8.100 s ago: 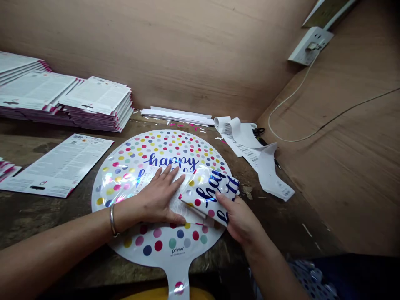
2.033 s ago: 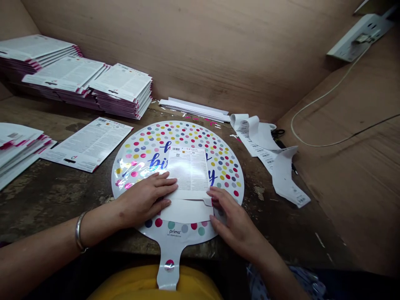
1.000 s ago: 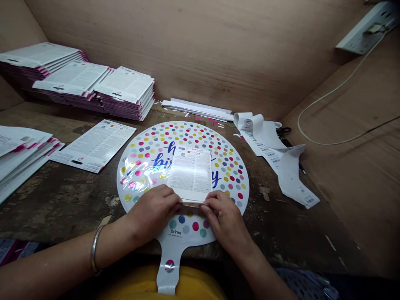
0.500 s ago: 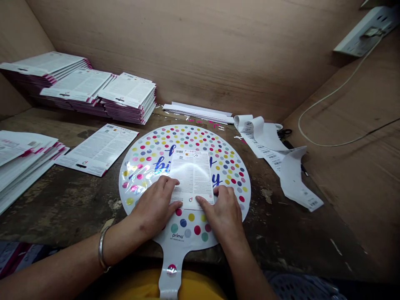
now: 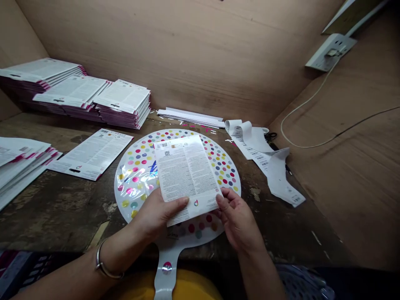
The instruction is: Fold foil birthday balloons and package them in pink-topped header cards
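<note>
Between my hands is a white printed card packet (image 5: 189,177), tilted and lifted above a flat foil balloon (image 5: 133,166). My left hand (image 5: 161,210) grips its lower left edge, thumb on the front face and fingers hidden behind. At the lower right corner, my right hand (image 5: 236,212) pinches it between thumb and fingers. The balloon is round and white with coloured dots, its tail hanging toward me over the table's near edge. Most of the balloon's blue lettering is covered by the packet.
Stacks of similar packets (image 5: 123,98) stand at the back left. One single packet (image 5: 92,154) lies left of the balloon, beside a fanned pile (image 5: 23,162). On the right are a curled label strip (image 5: 265,158) and scissors (image 5: 271,136). A power socket (image 5: 329,52) with a cable hangs on the wall.
The packet has been raised off the balloon toward me and turned slightly. Both hands, earlier laid on its lower edges, now grip it. The camera view has shifted a little.
</note>
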`<state>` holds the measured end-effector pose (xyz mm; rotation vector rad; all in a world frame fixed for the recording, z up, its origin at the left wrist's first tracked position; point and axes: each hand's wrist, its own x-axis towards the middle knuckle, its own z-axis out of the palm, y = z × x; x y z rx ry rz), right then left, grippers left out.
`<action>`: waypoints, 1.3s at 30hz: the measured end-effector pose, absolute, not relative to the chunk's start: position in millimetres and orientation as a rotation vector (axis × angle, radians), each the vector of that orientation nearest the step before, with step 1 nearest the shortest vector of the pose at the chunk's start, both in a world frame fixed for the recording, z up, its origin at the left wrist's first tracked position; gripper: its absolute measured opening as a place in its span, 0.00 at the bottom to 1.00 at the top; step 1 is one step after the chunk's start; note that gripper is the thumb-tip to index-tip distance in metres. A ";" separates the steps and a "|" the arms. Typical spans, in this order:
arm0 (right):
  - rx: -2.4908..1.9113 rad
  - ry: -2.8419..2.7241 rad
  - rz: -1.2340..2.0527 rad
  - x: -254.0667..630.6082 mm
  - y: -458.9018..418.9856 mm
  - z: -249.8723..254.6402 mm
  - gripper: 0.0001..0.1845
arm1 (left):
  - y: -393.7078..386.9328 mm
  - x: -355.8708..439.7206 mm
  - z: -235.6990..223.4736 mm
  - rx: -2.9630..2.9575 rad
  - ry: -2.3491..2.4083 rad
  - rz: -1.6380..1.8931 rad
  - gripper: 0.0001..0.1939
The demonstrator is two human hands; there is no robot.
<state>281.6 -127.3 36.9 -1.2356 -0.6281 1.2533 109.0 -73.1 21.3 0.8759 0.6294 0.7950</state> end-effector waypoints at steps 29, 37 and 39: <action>-1.770 -1.377 1.141 347.3 -184.6 65.3 0.14 | -73.8 99.4 10.7 1.029 0.859 0.855 0.23; -1.357 -0.769 1.377 266.4 -129.3 16.5 0.33 | -81.3 82.0 18.7 1.864 1.102 0.850 0.48; -1.375 -0.879 1.348 245.8 -119.2 17.2 0.32 | -88.3 65.5 22.3 2.379 1.119 0.778 0.44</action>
